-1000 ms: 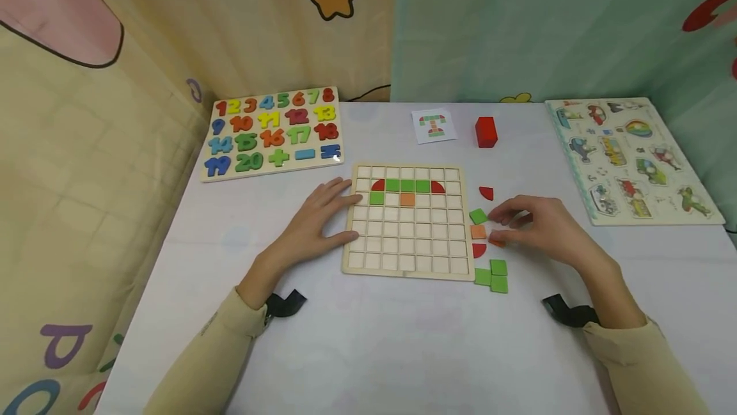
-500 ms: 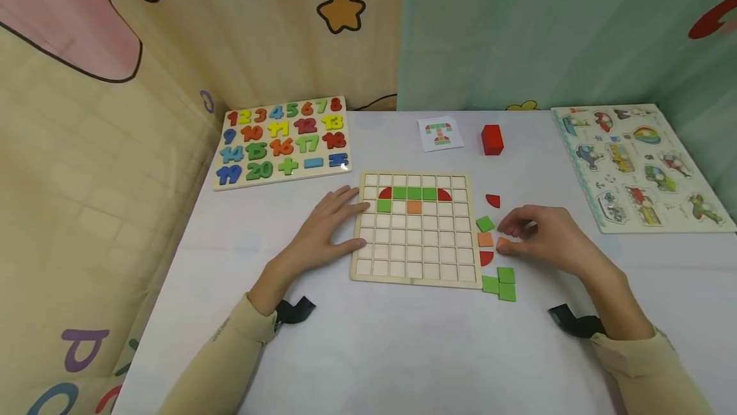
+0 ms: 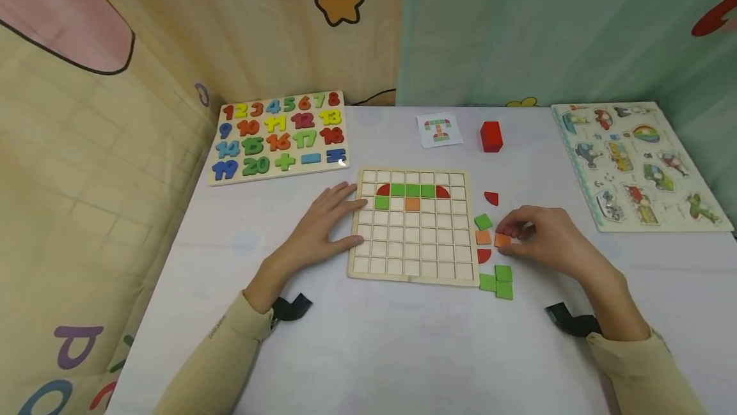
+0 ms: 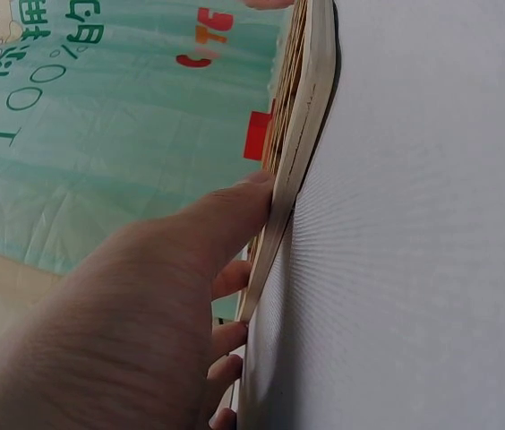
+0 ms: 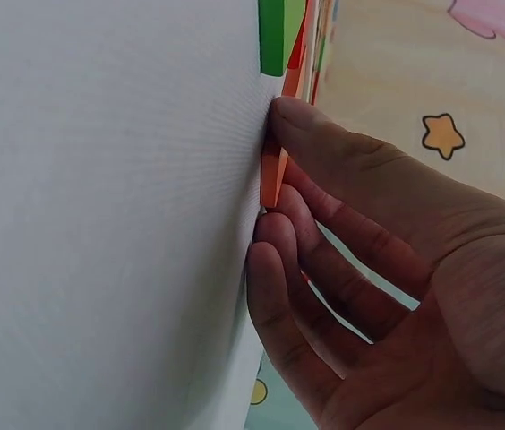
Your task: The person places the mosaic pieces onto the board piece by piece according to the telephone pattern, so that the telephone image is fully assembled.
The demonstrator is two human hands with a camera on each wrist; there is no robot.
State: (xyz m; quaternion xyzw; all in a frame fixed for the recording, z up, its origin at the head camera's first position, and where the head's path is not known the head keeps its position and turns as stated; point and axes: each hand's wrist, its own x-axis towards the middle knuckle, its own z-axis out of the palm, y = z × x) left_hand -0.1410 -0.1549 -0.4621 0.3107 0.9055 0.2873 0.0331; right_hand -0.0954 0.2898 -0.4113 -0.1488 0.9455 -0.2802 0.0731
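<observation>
A wooden grid board [image 3: 403, 251] lies mid-table, with green, red and orange tiles in its upper rows. My left hand [image 3: 320, 226] rests along its left edge, fingers spread; in the left wrist view the thumb [image 4: 230, 210] touches the board's side. Right of the board, my right hand [image 3: 544, 237] pinches an orange square tile [image 3: 503, 240] between thumb and fingertips, down at the tabletop. In the right wrist view this orange tile [image 5: 271, 175] shows edge-on. Close by lie another orange tile [image 3: 483, 238], a green tile [image 3: 482, 222] and a red quarter-round tile [image 3: 484, 256].
Several green tiles [image 3: 503, 273] lie by the board's lower right corner, and a red quarter-round tile [image 3: 491, 198] farther up. Behind are a pattern card [image 3: 451, 137], a red block [image 3: 492, 137], a number puzzle [image 3: 270, 175] and a picture puzzle [image 3: 662, 217].
The orange tile, mostly hidden and tilted at my right fingertips earlier, now shows its face beside the other orange tile. My left hand stays on the board. The head view has shifted slightly.
</observation>
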